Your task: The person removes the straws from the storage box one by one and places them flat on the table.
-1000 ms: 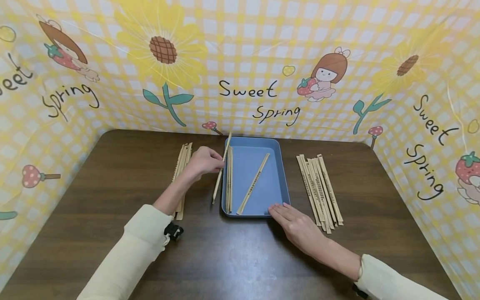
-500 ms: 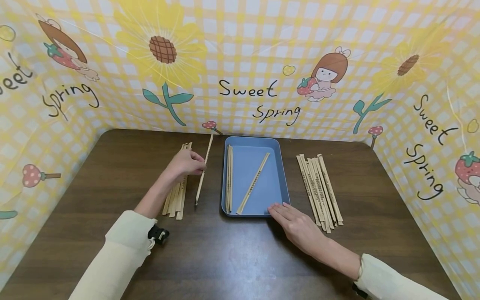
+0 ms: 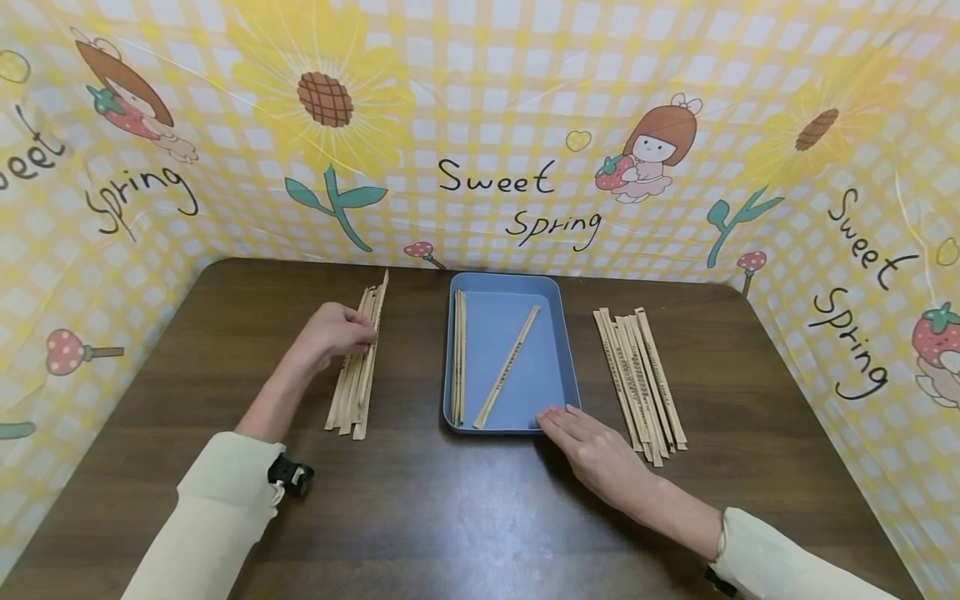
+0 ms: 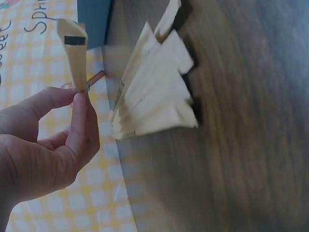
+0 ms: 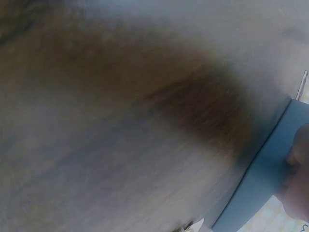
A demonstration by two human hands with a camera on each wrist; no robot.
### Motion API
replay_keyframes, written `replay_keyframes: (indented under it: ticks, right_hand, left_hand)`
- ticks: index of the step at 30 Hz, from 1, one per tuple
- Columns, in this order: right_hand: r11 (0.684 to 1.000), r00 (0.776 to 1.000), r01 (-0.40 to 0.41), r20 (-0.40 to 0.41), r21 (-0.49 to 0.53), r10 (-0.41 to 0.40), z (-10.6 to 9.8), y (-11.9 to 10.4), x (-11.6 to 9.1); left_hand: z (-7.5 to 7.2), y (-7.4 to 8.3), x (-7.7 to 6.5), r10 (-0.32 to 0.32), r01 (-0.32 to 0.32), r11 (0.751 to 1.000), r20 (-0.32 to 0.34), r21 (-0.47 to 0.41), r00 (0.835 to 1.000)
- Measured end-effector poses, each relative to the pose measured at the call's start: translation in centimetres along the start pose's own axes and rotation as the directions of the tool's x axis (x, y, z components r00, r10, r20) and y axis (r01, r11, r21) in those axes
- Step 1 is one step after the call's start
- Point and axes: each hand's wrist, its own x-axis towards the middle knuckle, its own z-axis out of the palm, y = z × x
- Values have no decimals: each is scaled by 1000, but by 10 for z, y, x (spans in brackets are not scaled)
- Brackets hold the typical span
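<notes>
My left hand [image 3: 333, 333] pinches a thin brown paper-wrapped straw [image 3: 382, 300] between thumb and fingertips, above the right side of the left pile of wrapped straws [image 3: 347, 408]. The left wrist view shows the flattened end of the held straw [image 4: 75, 55] rising from the pinch, apart from the pile [image 4: 154, 92]. My right hand [image 3: 600, 454] rests with straight fingers on the near right corner of the blue tray [image 3: 572, 367]. Inside the tray, several straws [image 3: 459, 358] stand along the left wall, and one straw [image 3: 507, 367] lies slanted across the floor.
Another pile of wrapped straws [image 3: 641, 383] lies on the wooden table [image 3: 495, 517] right of the tray. A yellow checked cloth [image 3: 480, 108] hangs behind the table and at both sides. The right wrist view is mostly blurred.
My left hand has moved left from the tray's left edge to the left pile, carrying the straw with it. The right hand and the tray have stayed in place.
</notes>
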Motion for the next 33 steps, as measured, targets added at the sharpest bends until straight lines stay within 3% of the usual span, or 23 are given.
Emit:
replay_keyframes:
  ticks: [10, 22, 33]
  right_hand:
    - [1000, 1000, 8, -16, -8, -8, 1, -1, 0]
    - [1000, 1000, 7, -20, -18, -8, 2, -1, 0]
    - [1000, 1000, 4, -16, -19, -5, 3, 0, 0]
  left_hand:
    - [-5, -6, 2, -64, 66, 996, -44, 55, 997]
    - [1, -22, 9, 25, -13, 993, -98, 121, 995]
    - [4, -19, 7, 62, -32, 976, -134, 214, 989]
